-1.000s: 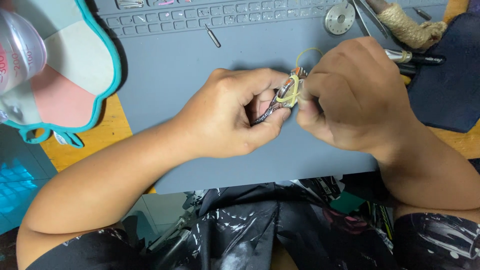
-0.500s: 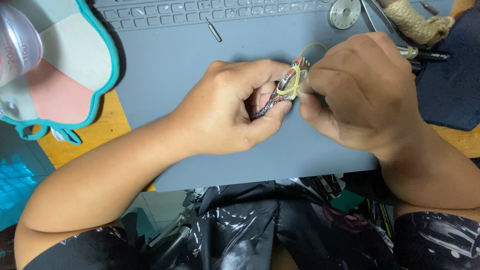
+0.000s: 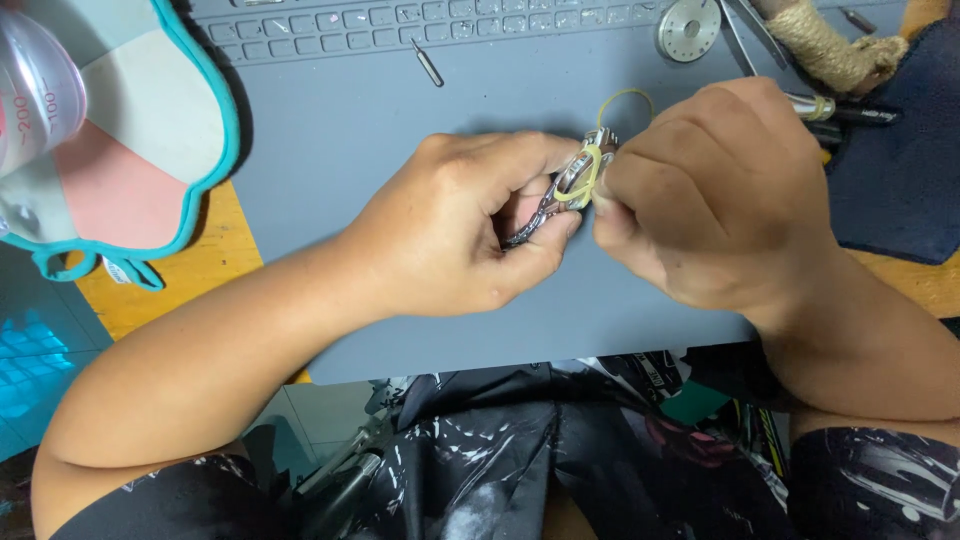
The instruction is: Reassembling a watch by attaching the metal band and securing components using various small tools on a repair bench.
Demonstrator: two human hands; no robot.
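A small patterned metal piece (image 3: 558,195) is pinched between the thumb and fingers of the left hand (image 3: 455,225), while the fingertips of the right hand (image 3: 715,195) are pressed together on a yellow rubber band (image 3: 590,165) that is looped around the piece's upper end. Both are held just above a grey work mat (image 3: 350,140). Farther out, a small metal pin (image 3: 428,63) and a round metal disc (image 3: 688,28) are seen near the mat's far edge, and a teal-rimmed tray (image 3: 120,130) lies to the left
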